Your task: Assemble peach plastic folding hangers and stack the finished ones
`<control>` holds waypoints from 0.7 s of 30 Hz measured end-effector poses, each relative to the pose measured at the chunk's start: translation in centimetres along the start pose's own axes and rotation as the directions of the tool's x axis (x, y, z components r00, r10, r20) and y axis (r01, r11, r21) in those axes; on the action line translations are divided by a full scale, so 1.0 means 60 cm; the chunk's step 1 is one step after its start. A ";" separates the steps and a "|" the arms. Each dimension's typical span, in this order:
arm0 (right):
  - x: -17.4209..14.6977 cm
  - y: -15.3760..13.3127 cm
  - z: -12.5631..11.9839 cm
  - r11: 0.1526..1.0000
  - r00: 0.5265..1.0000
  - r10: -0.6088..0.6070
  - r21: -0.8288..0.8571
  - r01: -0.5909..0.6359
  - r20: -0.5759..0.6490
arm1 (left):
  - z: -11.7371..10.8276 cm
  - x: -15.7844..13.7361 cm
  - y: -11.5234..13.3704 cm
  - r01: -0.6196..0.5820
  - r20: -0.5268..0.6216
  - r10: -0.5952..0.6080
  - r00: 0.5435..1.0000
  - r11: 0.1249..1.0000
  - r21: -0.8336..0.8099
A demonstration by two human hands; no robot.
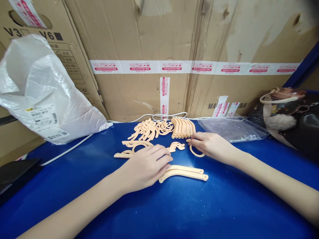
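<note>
Two curved cream plastic arms [185, 173], each with a small hole at its right end, lie side by side on the blue table [214, 209]. My left hand [149, 166] rests at their left ends, fingers bent over them and fingertips partly hidden. My right hand [206, 146] pinches a cream ring-shaped hook [196, 153] near the tabletop. Between my hands lies a small wavy cream piece [177, 146]. Behind my left hand are flat cream pieces [124, 154], partly covered by it.
Farther back sit a heap of loose curved pieces [146, 129], some small hooks [164, 127] and a neat row of curved arms [183, 127]. A white plastic parcel [45, 93] stands left, a clear bag [231, 129] lies right. Cardboard boxes [139, 96] wall the back; a dark bag [299, 126] sits far right.
</note>
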State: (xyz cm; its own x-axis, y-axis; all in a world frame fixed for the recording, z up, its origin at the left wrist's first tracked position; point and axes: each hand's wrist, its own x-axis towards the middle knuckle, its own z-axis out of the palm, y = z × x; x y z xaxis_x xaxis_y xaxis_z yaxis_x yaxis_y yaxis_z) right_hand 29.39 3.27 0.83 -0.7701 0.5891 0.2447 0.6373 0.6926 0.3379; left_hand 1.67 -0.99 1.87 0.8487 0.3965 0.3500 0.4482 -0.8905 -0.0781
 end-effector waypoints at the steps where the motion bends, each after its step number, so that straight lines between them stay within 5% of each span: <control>1: 0.000 0.000 0.001 1.000 1.000 -0.001 -0.007 0.002 0.004 | -0.001 -0.001 0.002 -0.014 -0.003 0.014 1.000 1.000 0.013; 14: 0.004 -0.014 -0.009 0.964 0.994 -0.106 -0.246 0.102 -0.004 | 0.016 -0.003 0.021 0.161 0.189 -0.126 0.974 0.970 -0.181; 21: -0.001 -0.006 -0.025 0.991 0.997 -0.066 -0.118 0.060 -0.048 | 0.017 -0.002 0.021 0.216 0.223 -0.165 0.961 0.950 -0.226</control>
State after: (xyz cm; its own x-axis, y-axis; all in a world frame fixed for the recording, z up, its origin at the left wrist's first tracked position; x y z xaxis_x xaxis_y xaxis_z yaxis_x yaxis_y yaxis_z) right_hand 29.13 2.37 2.06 -0.8109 0.5219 0.2649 0.5821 0.6725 0.4570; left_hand 2.45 -1.93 0.78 0.8038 0.5779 0.1414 0.5456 -0.8108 0.2120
